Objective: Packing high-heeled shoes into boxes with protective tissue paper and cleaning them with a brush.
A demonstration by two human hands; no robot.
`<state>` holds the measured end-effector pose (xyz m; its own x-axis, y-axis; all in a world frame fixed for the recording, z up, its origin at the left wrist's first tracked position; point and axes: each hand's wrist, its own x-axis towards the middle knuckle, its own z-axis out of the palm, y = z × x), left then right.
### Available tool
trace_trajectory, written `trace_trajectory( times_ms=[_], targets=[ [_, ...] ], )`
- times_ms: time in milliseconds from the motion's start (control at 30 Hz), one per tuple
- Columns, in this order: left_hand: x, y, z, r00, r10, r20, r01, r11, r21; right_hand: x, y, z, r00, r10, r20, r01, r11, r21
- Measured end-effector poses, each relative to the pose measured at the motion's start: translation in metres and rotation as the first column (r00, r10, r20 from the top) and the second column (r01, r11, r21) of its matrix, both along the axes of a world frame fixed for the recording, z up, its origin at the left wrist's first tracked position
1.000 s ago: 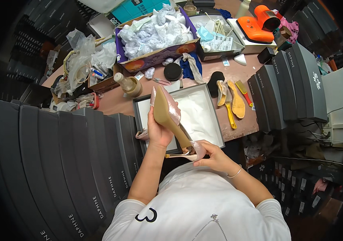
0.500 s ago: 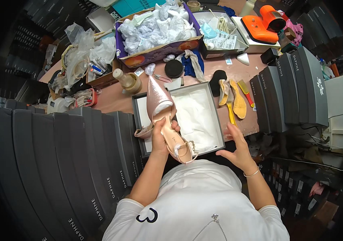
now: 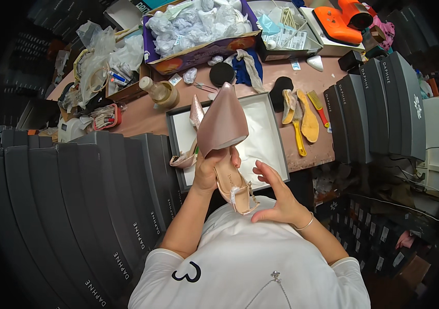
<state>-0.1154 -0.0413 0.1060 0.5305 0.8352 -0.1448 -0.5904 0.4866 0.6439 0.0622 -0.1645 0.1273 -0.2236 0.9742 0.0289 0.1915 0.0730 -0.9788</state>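
Note:
My left hand [image 3: 210, 172] is wrapped round the middle of a pink pointed-toe shoe [image 3: 222, 119], holding it toe up over an open shoebox. Its beige insole faces me, and a chain-like strap hangs at the heel end near my shirt. My right hand [image 3: 280, 202] is open beside that heel, fingers apart, holding nothing. Behind the held shoe, a second pink shoe [image 3: 183, 160] rests in the left part of the shoebox [image 3: 279, 149]; the held shoe hides part of it. White tissue paper [image 3: 258, 135] lines the box.
Stacked dark shoeboxes stand left [image 3: 83, 195] and right [image 3: 402, 108]. Right of the open box lie a yellow-handled brush [image 3: 300, 139], an insole [image 3: 309, 121] and a red-handled brush [image 3: 318, 107]. Behind are a jar [image 3: 164, 95], a purple carton [image 3: 204, 57] of crumpled paper and an orange device [image 3: 338, 28].
The held shoe has tipped, its toe raised toward me, uncovering the other shoe in the box. My right hand has moved left, close to the heel.

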Motion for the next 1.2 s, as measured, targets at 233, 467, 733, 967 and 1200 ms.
trace_trajectory(
  times_ms=[233,467,733,967,1200],
  targets=[
    [-0.001,0.004,0.009,0.992,-0.101,-0.072,0.113,0.973,0.203,-0.008,-0.005,-0.016,0.994,-0.064,-0.089,0.039,0.966,-0.256],
    [-0.002,0.016,0.032,0.76,0.51,-0.403,0.074,0.548,0.833,-0.004,0.012,0.002,0.946,-0.21,0.249,0.162,0.966,0.199],
    [-0.024,0.013,-0.006,0.787,0.503,-0.357,-0.116,0.689,0.716,0.025,0.031,0.021,0.944,-0.216,0.248,0.16,0.96,0.229],
    [-0.017,-0.019,0.031,0.689,0.598,-0.408,-0.019,0.578,0.816,-0.032,0.048,0.011,0.968,0.051,0.247,-0.061,0.998,0.032],
    [-0.049,-0.069,-0.019,0.966,-0.177,0.186,0.232,0.914,-0.334,-0.032,0.032,0.009,0.972,0.047,0.23,-0.044,0.999,-0.017]
  ],
)
